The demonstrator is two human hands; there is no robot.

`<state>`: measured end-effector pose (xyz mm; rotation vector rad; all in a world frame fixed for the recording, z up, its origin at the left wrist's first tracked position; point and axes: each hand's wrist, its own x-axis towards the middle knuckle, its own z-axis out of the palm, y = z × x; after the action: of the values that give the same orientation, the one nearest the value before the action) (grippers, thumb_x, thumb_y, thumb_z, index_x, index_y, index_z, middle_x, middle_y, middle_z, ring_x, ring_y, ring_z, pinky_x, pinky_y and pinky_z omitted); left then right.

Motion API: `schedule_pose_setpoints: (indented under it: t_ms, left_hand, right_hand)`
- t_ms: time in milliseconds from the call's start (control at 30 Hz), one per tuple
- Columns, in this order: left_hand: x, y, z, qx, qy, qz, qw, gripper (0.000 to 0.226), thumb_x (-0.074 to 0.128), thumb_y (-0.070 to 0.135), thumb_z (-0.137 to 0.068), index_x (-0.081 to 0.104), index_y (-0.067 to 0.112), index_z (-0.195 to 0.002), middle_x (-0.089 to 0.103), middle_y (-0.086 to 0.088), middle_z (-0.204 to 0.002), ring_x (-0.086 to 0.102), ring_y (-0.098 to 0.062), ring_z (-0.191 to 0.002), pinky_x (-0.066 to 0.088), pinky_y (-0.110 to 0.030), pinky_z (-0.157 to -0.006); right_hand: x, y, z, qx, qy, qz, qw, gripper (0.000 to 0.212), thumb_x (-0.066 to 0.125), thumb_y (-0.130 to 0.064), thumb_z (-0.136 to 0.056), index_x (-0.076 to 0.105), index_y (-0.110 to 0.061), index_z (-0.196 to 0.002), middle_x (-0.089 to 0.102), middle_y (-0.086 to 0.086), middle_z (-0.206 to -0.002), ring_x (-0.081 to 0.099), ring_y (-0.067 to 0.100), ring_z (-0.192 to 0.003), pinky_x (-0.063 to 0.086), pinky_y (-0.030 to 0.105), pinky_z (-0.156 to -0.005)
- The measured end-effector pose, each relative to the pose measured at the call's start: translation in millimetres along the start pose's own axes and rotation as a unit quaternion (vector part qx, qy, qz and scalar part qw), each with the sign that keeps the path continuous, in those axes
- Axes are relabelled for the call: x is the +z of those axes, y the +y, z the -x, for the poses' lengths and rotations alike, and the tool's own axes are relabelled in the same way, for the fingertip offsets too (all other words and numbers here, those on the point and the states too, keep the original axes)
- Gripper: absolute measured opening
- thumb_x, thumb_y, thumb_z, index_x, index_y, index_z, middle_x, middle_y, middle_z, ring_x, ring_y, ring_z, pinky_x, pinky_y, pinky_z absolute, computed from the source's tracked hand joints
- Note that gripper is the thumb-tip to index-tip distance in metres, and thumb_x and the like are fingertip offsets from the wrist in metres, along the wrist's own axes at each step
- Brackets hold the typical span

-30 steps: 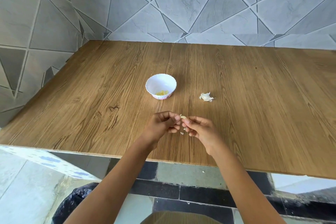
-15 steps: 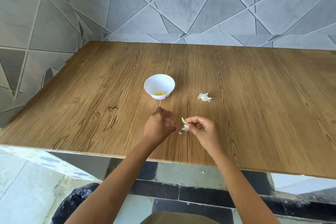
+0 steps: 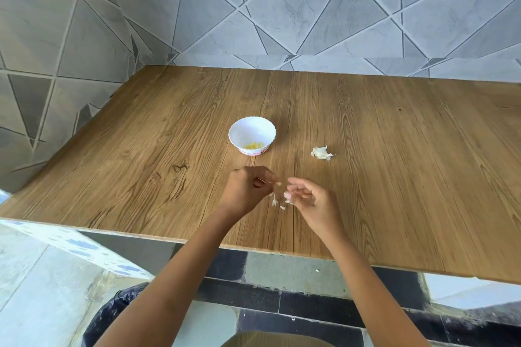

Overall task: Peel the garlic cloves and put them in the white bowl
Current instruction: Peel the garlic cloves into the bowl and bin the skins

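Note:
The white bowl (image 3: 244, 132) stands mid-table with a few yellowish peeled cloves (image 3: 255, 145) in its bottom. In front of it my left hand (image 3: 246, 191) pinches a thin strip of garlic skin (image 3: 277, 184) at its fingertips. My right hand (image 3: 313, 201) is a few centimetres to the right, its fingers curled, with a small pale garlic clove (image 3: 289, 200) pinched under the thumb. Small skin scraps (image 3: 274, 202) lie on the wood between the hands. To the bowl's right rests a leftover piece of garlic bulb (image 3: 321, 153) with papery skin.
The wooden table (image 3: 394, 163) meets tiled walls at the back and on the left. Its front edge runs just below my wrists. A black bag (image 3: 112, 315) sits on the floor under the edge.
My hands have pulled apart: the left one has drawn a strip of skin off to the left, and more scraps lie on the table. The right hand's fingers have loosened a little.

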<state>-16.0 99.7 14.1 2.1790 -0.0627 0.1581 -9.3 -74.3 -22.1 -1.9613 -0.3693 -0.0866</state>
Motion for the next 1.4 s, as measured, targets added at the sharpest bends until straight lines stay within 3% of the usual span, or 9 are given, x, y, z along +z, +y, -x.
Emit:
schedule_pose_setpoints:
  t_ms: [100,233,433,567,667,867,1200,1300,1400]
  left_hand:
    - [-16,-16,-8,-0.065,0.094,-0.062,0.992,0.006,0.074,0.013,-0.078,0.074,0.017,-0.083,0.065,0.014,-0.07,0.063,0.003,-0.066,0.047,-0.012,-0.061]
    - [-29,-44,-17,-0.138,0.137,-0.165,0.967,0.013,0.063,0.014,-0.082,0.072,0.02,-0.09,0.073,0.004,-0.088,0.067,-0.018,-0.085,0.054,-0.031,-0.072]
    - [-25,-51,-16,-0.093,0.146,-0.184,0.968,0.022,0.061,0.0,-0.08,0.072,0.008,-0.097,0.07,-0.008,-0.103,0.067,-0.028,-0.089,0.053,-0.033,-0.069]
    - [-7,-31,-5,-0.016,0.069,-0.197,0.978,0.028,0.056,-0.003,-0.083,0.071,0.011,-0.101,0.069,-0.007,-0.103,0.067,-0.026,-0.079,0.056,-0.037,-0.068]
    - [20,-17,-1,-0.025,-0.052,-0.281,0.958,0.029,0.051,0.002,-0.089,0.067,0.014,-0.11,0.063,-0.007,-0.11,0.064,-0.026,-0.089,0.055,-0.037,-0.074]
    - [47,0,-2,0.015,-0.119,-0.284,0.951,0.032,0.052,-0.005,-0.087,0.065,0.01,-0.112,0.057,-0.009,-0.112,0.061,-0.024,-0.091,0.053,-0.033,-0.08]
    - [51,7,-5,0.167,-0.185,-0.282,0.926,0.027,0.059,0.009,-0.09,0.069,0.016,-0.114,0.066,-0.003,-0.111,0.063,-0.018,-0.095,0.053,-0.032,-0.083]
    - [55,4,-4,0.191,-0.158,-0.282,0.927,0.02,0.059,0.009,-0.09,0.072,0.01,-0.105,0.068,-0.007,-0.103,0.066,-0.023,-0.088,0.055,-0.037,-0.078]
    - [51,7,-6,0.169,-0.132,-0.236,0.948,0.017,0.062,0.003,-0.086,0.074,0.008,-0.097,0.07,-0.007,-0.094,0.065,-0.017,-0.079,0.053,-0.031,-0.075]
  right_hand:
    - [-1,7,8,-0.058,0.03,0.118,0.991,0.035,0.07,-0.018,-0.084,0.064,-0.008,-0.118,0.069,0.001,-0.109,0.065,0.014,-0.095,0.05,0.023,-0.083]
    - [1,16,23,-0.076,0.045,0.215,0.973,0.039,0.066,-0.02,-0.085,0.061,-0.003,-0.12,0.066,0.01,-0.116,0.061,0.027,-0.109,0.044,0.034,-0.094]
    - [9,27,31,-0.032,0.018,0.241,0.97,0.045,0.063,-0.023,-0.088,0.056,-0.004,-0.128,0.06,0.013,-0.127,0.055,0.032,-0.119,0.038,0.041,-0.101]
    - [4,23,32,-0.008,0.019,0.18,0.984,0.047,0.064,-0.02,-0.089,0.052,-0.009,-0.133,0.057,0.007,-0.13,0.051,0.022,-0.123,0.041,0.04,-0.104]
    - [-1,17,33,0.014,0.033,0.119,0.992,0.046,0.062,-0.021,-0.09,0.05,-0.012,-0.134,0.056,-0.001,-0.131,0.049,0.01,-0.122,0.037,0.023,-0.102]
    - [-16,10,39,0.077,0.051,0.047,0.995,0.043,0.055,-0.027,-0.094,0.046,-0.022,-0.136,0.047,-0.018,-0.13,0.042,-0.004,-0.12,0.027,-0.003,-0.09]
    - [-32,-1,37,0.189,0.061,-0.215,0.956,0.032,0.054,-0.029,-0.095,0.053,-0.028,-0.126,0.06,-0.016,-0.121,0.053,-0.01,-0.111,0.043,0.012,-0.092]
    - [-31,-5,33,0.23,0.072,-0.318,0.917,0.022,0.048,-0.023,-0.097,0.056,-0.029,-0.117,0.059,-0.004,-0.127,0.053,0.007,-0.119,0.04,0.028,-0.105]
    - [-30,-13,26,0.277,0.079,-0.426,0.857,0.032,0.039,-0.019,-0.101,0.05,-0.013,-0.13,0.055,0.005,-0.132,0.051,0.015,-0.121,0.037,0.03,-0.107]
